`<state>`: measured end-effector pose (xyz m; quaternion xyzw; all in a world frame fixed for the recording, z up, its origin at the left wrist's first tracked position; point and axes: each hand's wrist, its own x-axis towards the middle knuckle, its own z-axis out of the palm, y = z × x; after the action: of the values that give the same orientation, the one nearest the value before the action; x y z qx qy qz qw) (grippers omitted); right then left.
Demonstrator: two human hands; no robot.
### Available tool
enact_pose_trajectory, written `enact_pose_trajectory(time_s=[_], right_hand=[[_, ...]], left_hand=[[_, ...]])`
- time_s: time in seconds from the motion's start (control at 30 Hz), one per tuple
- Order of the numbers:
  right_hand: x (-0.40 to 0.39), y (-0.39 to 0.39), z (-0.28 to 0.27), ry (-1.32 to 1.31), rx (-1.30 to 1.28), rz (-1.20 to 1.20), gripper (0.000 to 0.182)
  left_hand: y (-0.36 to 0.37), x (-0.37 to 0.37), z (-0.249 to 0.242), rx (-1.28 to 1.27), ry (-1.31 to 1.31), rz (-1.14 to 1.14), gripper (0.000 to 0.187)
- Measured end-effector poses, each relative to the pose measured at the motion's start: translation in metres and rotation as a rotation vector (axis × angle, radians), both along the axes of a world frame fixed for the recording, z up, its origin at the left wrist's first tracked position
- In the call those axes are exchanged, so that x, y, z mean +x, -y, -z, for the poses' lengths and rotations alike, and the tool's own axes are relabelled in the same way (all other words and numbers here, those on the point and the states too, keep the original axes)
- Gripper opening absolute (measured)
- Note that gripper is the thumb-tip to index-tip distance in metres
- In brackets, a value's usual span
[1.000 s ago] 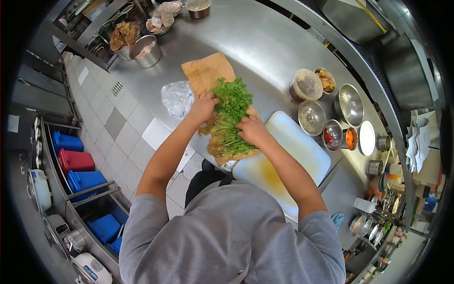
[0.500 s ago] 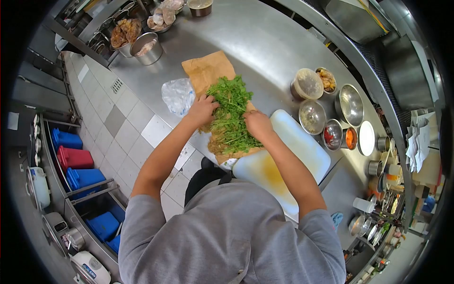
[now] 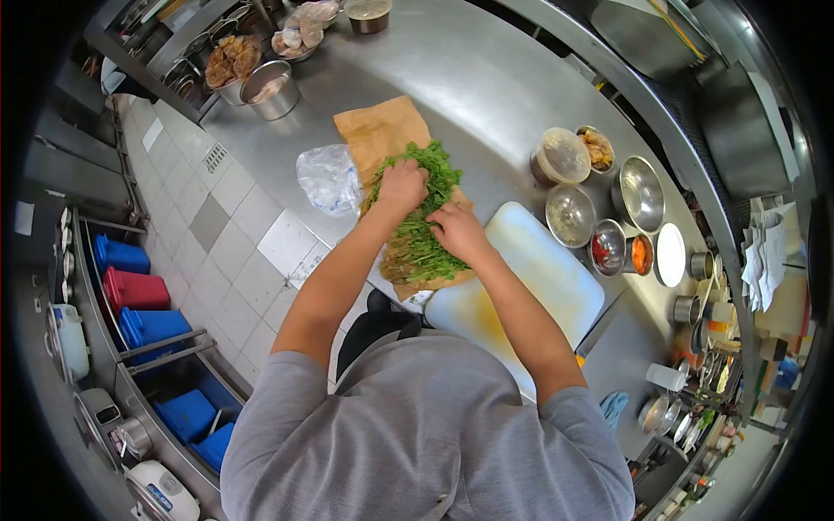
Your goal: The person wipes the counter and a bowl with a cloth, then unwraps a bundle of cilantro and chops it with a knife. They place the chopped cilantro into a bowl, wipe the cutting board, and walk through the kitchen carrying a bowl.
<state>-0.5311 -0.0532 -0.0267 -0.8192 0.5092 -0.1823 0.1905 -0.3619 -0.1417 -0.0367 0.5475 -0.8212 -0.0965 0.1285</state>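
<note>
A heap of leafy green coriander [image 3: 423,252] lies on a sheet of brown paper [image 3: 382,130] at the edge of the steel counter. My left hand [image 3: 403,184] has its fingers curled into the leaves at the far end of the heap. Closer to me, my right hand [image 3: 459,231] grips stems on the heap's right side. Both sets of fingertips are partly buried in the greens. A crumpled clear plastic bag [image 3: 329,178] rests just left of the paper. To the right is a white cutting board [image 3: 543,260] with yellow stains.
Along the counter's right side stand a lidded tub [image 3: 560,156], steel bowls [image 3: 643,195] and a white plate [image 3: 670,254]. Pots [image 3: 271,91] with meat sit at the far left. An orange handle [image 3: 579,359] shows beside my right forearm. Blue bins [image 3: 156,327] line the left.
My left hand has moved right and slightly away from me, over the leaves. My right hand has shifted a little left, closer to the left hand.
</note>
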Motion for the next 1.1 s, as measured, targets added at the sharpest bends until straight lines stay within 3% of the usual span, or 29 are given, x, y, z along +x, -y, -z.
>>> enact_pose_trajectory(time_s=[0.2, 0.4, 0.5, 0.6, 0.7, 0.8, 0.9, 1.0, 1.1], right_hand=[[-0.023, -0.014, -0.007, -0.019, 0.012, 0.041, 0.017], [-0.030, -0.003, -0.023, 0.012, -0.054, 0.147, 0.029], [-0.014, -0.003, -0.026, 0.030, -0.199, 0.045, 0.031], [0.000, -0.005, -0.013, -0.061, -0.220, -0.085, 0.027], [-0.010, 0.002, -0.004, -0.310, 0.022, -0.080, 0.024], [-0.005, 0.004, -0.012, -0.280, -0.051, 0.048, 0.021], [0.009, 0.003, -0.016, -0.138, 0.017, -0.173, 0.023], [0.022, -0.008, 0.003, -0.189, 0.128, -0.308, 0.024], [0.024, -0.020, -0.004, 0.067, 0.164, -0.226, 0.025]], left_hand=[[-0.006, 0.037, -0.048, -0.217, -0.363, 0.119, 0.011], [-0.054, 0.078, -0.003, -0.036, 0.060, 0.311, 0.013], [-0.075, 0.067, -0.024, -0.046, -0.092, 0.238, 0.014], [-0.085, 0.062, -0.015, 0.016, -0.006, 0.251, 0.015], [-0.081, 0.070, -0.011, 0.112, 0.096, 0.213, 0.017], [-0.070, 0.062, -0.014, 0.155, -0.010, 0.158, 0.018], [-0.045, 0.047, -0.009, -0.069, -0.173, 0.248, 0.017], [-0.024, 0.037, 0.004, -0.045, 0.015, 0.251, 0.018], [-0.008, 0.028, 0.011, 0.036, -0.028, -0.025, 0.027]])
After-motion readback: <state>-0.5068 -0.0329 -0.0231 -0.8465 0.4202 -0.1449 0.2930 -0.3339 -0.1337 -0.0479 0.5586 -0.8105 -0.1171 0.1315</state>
